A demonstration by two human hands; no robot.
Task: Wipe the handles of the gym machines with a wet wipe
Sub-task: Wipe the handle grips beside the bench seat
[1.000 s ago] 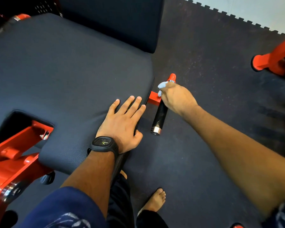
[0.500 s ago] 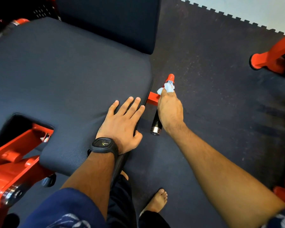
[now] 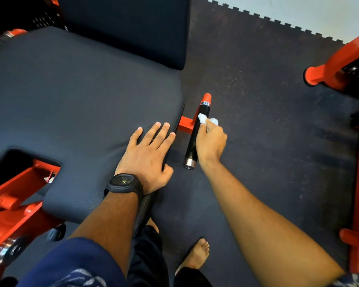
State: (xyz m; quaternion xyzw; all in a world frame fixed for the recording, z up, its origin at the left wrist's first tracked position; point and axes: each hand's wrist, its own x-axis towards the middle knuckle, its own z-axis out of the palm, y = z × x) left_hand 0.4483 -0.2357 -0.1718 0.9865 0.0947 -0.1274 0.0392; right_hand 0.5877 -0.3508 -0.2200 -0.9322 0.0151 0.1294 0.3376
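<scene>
In the head view, just right of centre, the handle (image 3: 191,148) is seen with its long axis running up-frame to a red tip. A wet wipe (image 3: 203,118) is pinched against its middle by the nearer right hand (image 3: 212,142); the unwiped-looking upper stretch lies just beyond that grip. The left hand (image 3: 147,156) is laid flat, fingers spread, on the seat pad (image 3: 81,100).

**Hidden, cropped, unreadable**

Wipe (image 3: 204,119): bunched in right hand (image 3: 211,141); only white ends show. Fingertips of that hand: out of sight. Handle (image 3: 190,150): right side covered by the hand. Seat (image 3: 71,90): cut by left edge. Left frame (image 3: 13,214), right frame (image 3: 340,67): cut by picture edges. Watch (image 3: 123,181) dial: too small to read. Foot (image 3: 197,255): heel under trouser leg (image 3: 193,277).
</scene>
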